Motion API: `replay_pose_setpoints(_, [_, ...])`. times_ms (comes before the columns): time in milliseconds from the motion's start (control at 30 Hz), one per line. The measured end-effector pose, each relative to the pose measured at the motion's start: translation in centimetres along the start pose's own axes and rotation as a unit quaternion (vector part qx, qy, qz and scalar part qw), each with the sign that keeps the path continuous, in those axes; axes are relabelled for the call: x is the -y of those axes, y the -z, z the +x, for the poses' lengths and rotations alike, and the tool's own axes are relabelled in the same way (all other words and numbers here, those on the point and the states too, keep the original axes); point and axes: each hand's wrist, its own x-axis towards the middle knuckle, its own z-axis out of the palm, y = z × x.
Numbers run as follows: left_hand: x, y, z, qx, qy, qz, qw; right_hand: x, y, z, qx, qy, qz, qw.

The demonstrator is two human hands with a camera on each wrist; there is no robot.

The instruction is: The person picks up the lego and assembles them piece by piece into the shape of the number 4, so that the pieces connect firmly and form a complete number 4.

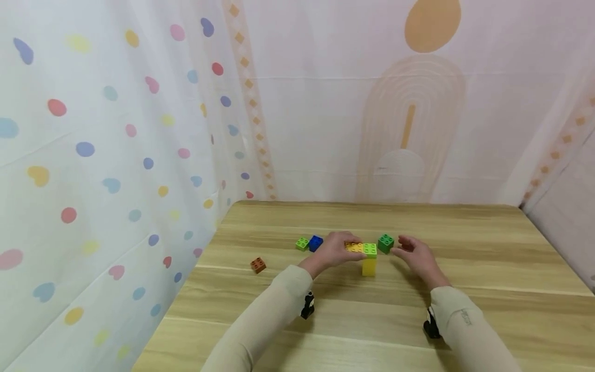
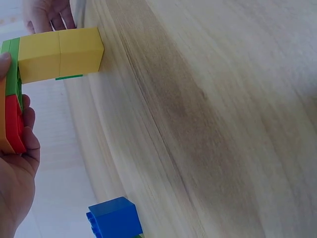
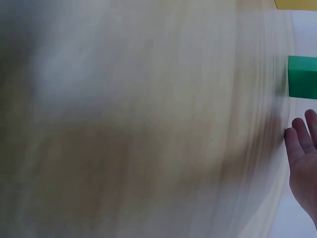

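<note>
My left hand grips a structure of building blocks by its upper part. In the left wrist view a yellow block column juts from one end of it, joined to a green block, with a red block and an orange block beside the fingers. The head view shows its top as orange-yellow studs next to a light green block. My right hand has its fingers extended and holds nothing. Just left of its fingertips stands a dark green block on the table.
A blue block and a lime green block lie left of my left hand. Farther left and nearer is a brown-orange block. All are on the wooden table, with patterned curtains behind and at the left.
</note>
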Motion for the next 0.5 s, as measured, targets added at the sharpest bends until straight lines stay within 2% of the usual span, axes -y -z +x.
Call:
replay_pose_setpoints(300, [-0.2,0.2,-0.2,0.005,-0.006,0.014,0.9999,0.5,-1.7,1.3,-0.016,-0.001,-0.068,0.9975])
replay_pose_setpoints(500, [-0.1,0.5,-0.4,0.018,-0.006,0.003,0.9998,0.7,-2.4,1.6,-0.037,0.038,-0.118,0.9916])
